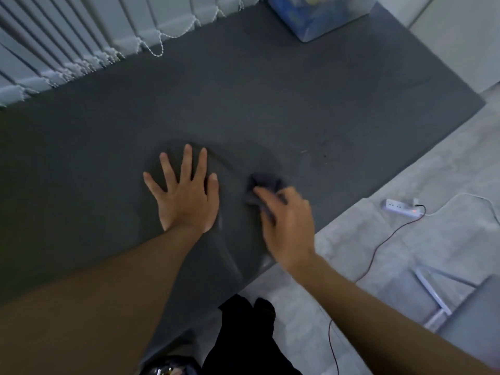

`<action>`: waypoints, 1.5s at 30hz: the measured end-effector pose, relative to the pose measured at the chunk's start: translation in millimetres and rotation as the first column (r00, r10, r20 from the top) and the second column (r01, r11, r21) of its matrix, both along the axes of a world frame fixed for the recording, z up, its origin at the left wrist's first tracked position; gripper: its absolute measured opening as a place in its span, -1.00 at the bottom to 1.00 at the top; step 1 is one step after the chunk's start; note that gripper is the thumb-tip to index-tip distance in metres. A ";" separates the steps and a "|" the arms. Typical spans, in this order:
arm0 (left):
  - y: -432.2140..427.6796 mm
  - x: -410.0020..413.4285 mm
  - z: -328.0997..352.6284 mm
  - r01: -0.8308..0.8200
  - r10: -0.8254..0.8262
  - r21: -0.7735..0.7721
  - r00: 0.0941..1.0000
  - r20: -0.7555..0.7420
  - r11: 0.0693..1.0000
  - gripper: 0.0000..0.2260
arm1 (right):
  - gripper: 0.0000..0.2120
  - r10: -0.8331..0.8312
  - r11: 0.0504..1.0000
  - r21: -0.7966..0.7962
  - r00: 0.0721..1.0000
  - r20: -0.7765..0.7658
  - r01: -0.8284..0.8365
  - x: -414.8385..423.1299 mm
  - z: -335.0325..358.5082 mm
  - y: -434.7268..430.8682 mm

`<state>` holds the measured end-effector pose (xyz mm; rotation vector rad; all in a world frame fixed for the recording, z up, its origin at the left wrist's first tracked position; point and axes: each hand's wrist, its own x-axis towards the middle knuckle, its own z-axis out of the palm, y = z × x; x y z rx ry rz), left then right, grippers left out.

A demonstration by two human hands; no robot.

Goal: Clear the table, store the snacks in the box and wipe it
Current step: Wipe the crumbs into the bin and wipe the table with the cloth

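Note:
The dark grey table (243, 104) fills most of the view. My left hand (184, 193) lies flat on it near the front edge, palm down, fingers spread, holding nothing. Just to its right, my right hand (286, 226) presses a small dark cloth (263, 185) against the tabletop; the hand is motion-blurred and covers the cloth's near part. A faint curved damp streak arcs above both hands. A clear plastic box (322, 14) with blue and yellow contents stands at the table's far right corner, cut off by the frame top.
White vertical blinds (67, 44) with bead chains run along the table's far left side. To the right lies grey carpet with a white power strip (400, 205), a thin cable (378, 244) and a white metal frame (433, 293). A few crumbs (324, 155) dot the table right of the cloth.

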<state>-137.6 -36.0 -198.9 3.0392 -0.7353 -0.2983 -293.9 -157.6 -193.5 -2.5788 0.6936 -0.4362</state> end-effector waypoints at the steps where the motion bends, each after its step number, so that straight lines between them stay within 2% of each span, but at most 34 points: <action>1: 0.5 1.2 -0.2 -0.001 0.001 0.004 1.000 -0.002 1.000 -0.48 | -0.67 0.145 0.989 -0.012 0.989 0.012 -0.145 -5.5 -0.7 9.8; 3: 1.5 1.2 -0.1 -0.002 0.002 0.012 1.000 -0.003 1.000 -0.47 | -0.69 0.384 0.922 -0.061 0.923 0.013 -0.383 -9.1 3.2 -0.3; 4: 1.6 0.7 -0.5 0.002 -0.002 0.020 1.000 0.003 1.000 -0.47 | -0.70 0.420 0.904 -0.092 0.907 0.002 -0.419 -5.7 3.7 -15.7; 5: 0.8 0.5 -0.2 0.004 -0.005 0.026 1.000 0.006 1.000 -0.47 | -0.70 0.383 0.916 -0.125 0.924 -0.005 -0.381 -1.3 2.5 -32.8; 7: -0.5 0.5 0.9 0.003 -0.003 0.032 1.000 -0.005 0.999 -0.46 | -0.67 0.108 0.983 -0.150 0.994 -0.002 -0.107 9.3 2.1 -68.7; 9: -0.3 -0.2 1.4 0.005 -0.005 0.032 1.000 -0.003 0.999 -0.46 | -0.66 -0.260 0.964 -0.042 0.965 0.014 0.261 18.0 2.7 -86.5; 10: -0.7 -0.2 1.3 0.009 -0.009 0.036 1.000 0.002 0.999 -0.46 | -0.66 -0.343 0.939 -0.001 0.939 0.010 0.343 21.7 3.5 -82.2; 11: -0.8 -0.1 1.2 0.008 -0.008 0.039 1.000 0.004 0.999 -0.46 | -0.67 -0.324 0.946 0.014 0.946 0.003 0.324 24.2 4.8 -70.4; 12: -0.7 0.0 0.9 0.006 -0.006 0.038 1.000 0.005 0.999 -0.47 | -0.68 -0.234 0.972 0.019 0.972 -0.002 0.234 24.8 5.5 -54.5; 14: 0.4 0.0 -0.1 0.005 -0.005 0.027 1.000 0.008 1.000 -0.47 | -0.69 0.099 0.995 0.002 0.995 0.015 -0.099 18.3 6.2 -24.8; 16: 1.8 1.1 -0.5 0.003 -0.003 0.016 1.000 0.009 1.000 -0.47 | -0.70 0.365 0.929 -0.056 0.931 -0.013 -0.366 15.1 8.3 -31.1; 17: 2.1 1.8 -0.3 0.005 -0.005 0.018 1.000 0.009 1.000 -0.47 | -0.70 0.408 0.908 -0.098 0.913 -0.024 -0.408 18.6 7.7 -45.5; 18: 2.5 2.0 -0.2 0.007 -0.008 0.020 1.000 0.007 1.000 -0.47 | -0.69 0.372 0.917 -0.149 0.928 -0.021 -0.371 24.0 6.1 -60.9; 20: 2.2 2.0 -0.6 0.012 -0.012 0.016 1.000 0.003 1.000 -0.48 | -0.67 0.099 0.981 -0.165 0.995 -0.001 -0.098 36.3 7.1 -87.5; 21: 2.5 2.3 0.3 0.010 -0.010 0.008 1.000 -0.001 1.000 -0.48 | -0.65 -0.105 0.990 -0.093 0.994 0.009 0.106 42.6 9.0 -92.3; 22: 2.8 2.9 0.8 0.011 -0.011 -0.005 1.000 -0.005 1.000 -0.49 | -0.64 -0.284 0.959 -0.007 0.959 0.001 0.284 49.6 11.1 -88.6; 23: 3.1 3.8 1.4 0.009 -0.009 -0.019 1.000 -0.010 1.000 -0.49 | -0.64 -0.368 0.929 0.041 0.930 -0.011 0.369 57.0 12.8 -78.1; 24: 3.7 4.6 2.7 0.001 -0.002 -0.033 1.000 -0.019 0.999 -0.49 | -0.64 -0.345 0.937 0.053 0.938 -0.025 0.346 63.9 12.0 -62.9; 25: 4.5 5.3 4.0 -0.008 0.007 -0.048 0.999 -0.031 0.999 -0.49 | -0.65 -0.245 0.968 0.046 0.969 -0.030 0.246 68.3 11.1 -45.4; 27: 5.9 7.5 9.0 -0.021 0.017 -0.092 0.999 -0.036 0.996 -0.50 | -0.65 0.092 0.996 0.017 0.995 -0.029 -0.092 70.6 10.3 -19.8; 29: 5.6 18.6 16.0 -0.049 0.045 -0.163 0.999 -0.025 0.985 -0.54 | -0.66 0.309 0.950 -0.030 0.949 -0.056 -0.311 74.9 11.7 -25.3; 30: 5.0 29.3 18.3 -0.073 0.070 -0.202 0.997 -0.022 0.977 -0.56 | -0.67 0.291 0.954 -0.063 0.955 -0.055 -0.294 82.4 12.6 -36.6; 32: 4.2 56.6 20.1 -0.096 0.095 -0.210 0.995 -0.015 0.973 -0.58 | -0.67 0.004 0.996 -0.083 1.000 -0.028 -0.007 100.5 13.3 -60.0; 34: 6.5 88.1 18.0 -0.101 0.104 -0.179 0.995 0.005 0.979 -0.55 | -0.64 -0.330 0.943 0.022 0.943 -0.038 0.331 118.3 13.2 -66.0; 35: 7.5 103.7 15.7 -0.110 0.112 -0.165 0.994 0.007 0.980 -0.53 | -0.64 -0.359 0.932 0.044 0.933 -0.038 0.360 126.2 13.2 -58.9; 36: 8.7 116.9 13.0 -0.121 0.122 -0.153 0.993 0.000 0.981 -0.50 | -0.64 -0.302 0.952 0.046 0.953 -0.034 0.303 132.3 11.9 -46.3; 38: 10.6 132.2 4.9 -0.139 0.136 -0.121 0.990 -0.032 0.983 -0.46 | -0.66 0.029 0.999 0.044 0.999 0.015 -0.030 134.9 10.8 -16.0; 40: 11.2 135.8 -0.5 -0.128 0.127 -0.076 0.992 -0.018 0.989 -0.45 | -0.68 0.349 0.937 0.016 0.937 0.021 -0.349 135.6 11.3 -8.4; 41: 10.7 135.7 -1.1 -0.121 0.121 -0.062 0.993 -0.004 0.991 -0.45 | -0.67 0.401 0.916 -0.017 0.916 0.004 -0.401 142.5 9.4 -18.2; 42: 10.2 135.5 -0.8 -0.118 0.118 -0.053 0.993 0.004 0.992 -0.45 | -0.66 0.349 0.935 -0.056 0.937 -0.008 -0.349 152.7 7.3 -30.9; 43: 10.5 135.1 -0.3 -0.118 0.119 -0.046 0.993 0.006 0.992 -0.45 | -0.64 0.218 0.972 -0.088 0.976 -0.005 -0.217 164.8 5.0 -45.3; 45: 10.9 135.1 -0.6 -0.119 0.120 -0.042 0.993 0.009 0.992 -0.45 | -0.63 -0.139 0.989 -0.052 0.990 0.016 0.139 189.2 4.2 -69.9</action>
